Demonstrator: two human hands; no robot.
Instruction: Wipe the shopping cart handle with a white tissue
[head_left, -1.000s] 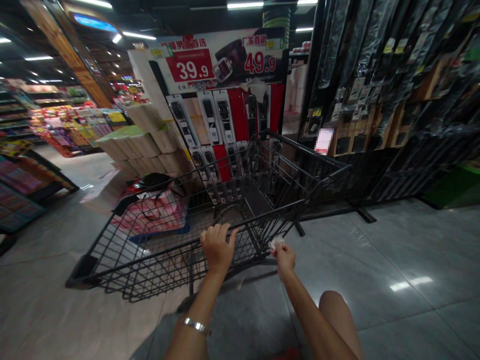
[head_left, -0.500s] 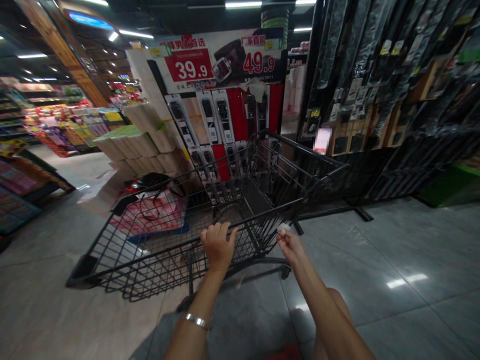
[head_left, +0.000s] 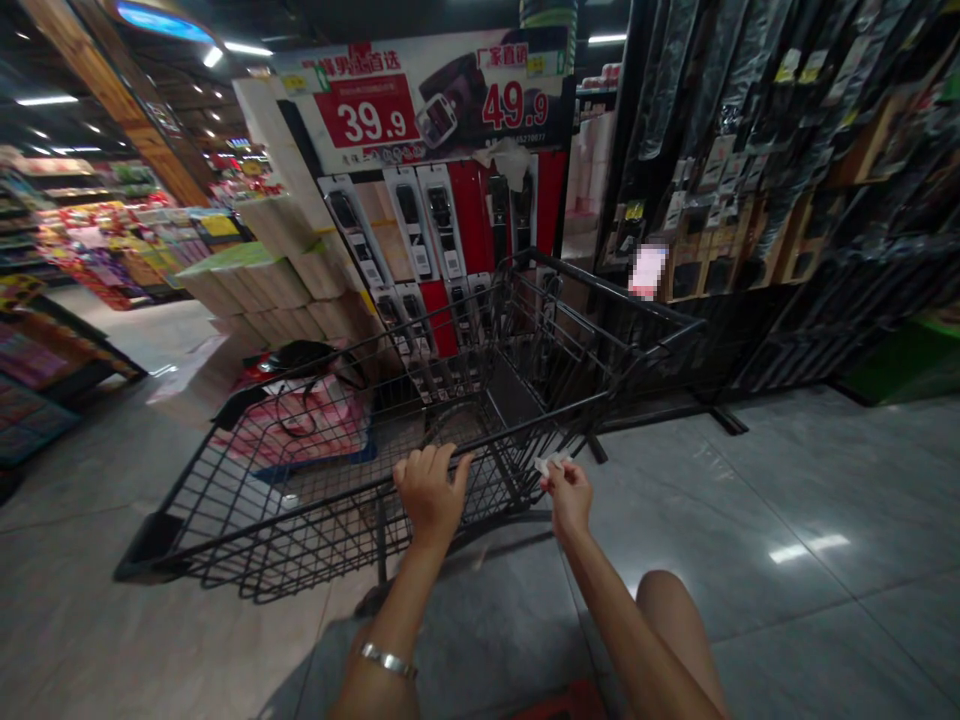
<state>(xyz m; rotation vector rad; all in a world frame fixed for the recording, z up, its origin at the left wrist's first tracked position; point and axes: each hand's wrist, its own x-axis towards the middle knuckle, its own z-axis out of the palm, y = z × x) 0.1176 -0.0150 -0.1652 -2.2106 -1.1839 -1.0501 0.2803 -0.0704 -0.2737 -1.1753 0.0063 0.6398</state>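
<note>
A black wire shopping cart (head_left: 300,522) stands sideways in front of me. My left hand (head_left: 431,490) rests over its near top rail, fingers curled across the bar and the thumb held apart along it. A silver band circles that wrist. To the right, my right hand (head_left: 570,493) pinches a small crumpled white piece, perhaps tissue (head_left: 551,464), between thumb and fingers, close to the cart's near side. The cart's basket shows only its wire mesh, with a pink box on the floor visible through it.
Behind the cart stands a rack of packaged belts (head_left: 442,220) under a price sign (head_left: 427,105). Stacked paper packs (head_left: 255,275) and a pink carton (head_left: 300,420) are at left. Black hanging goods (head_left: 720,180) line the right. Grey tiles (head_left: 750,520) cover the floor.
My right hand has shifted slightly left, and more of the white piece shows at its fingertips. My left hand stays on the rail. The view has tilted a little downward.
</note>
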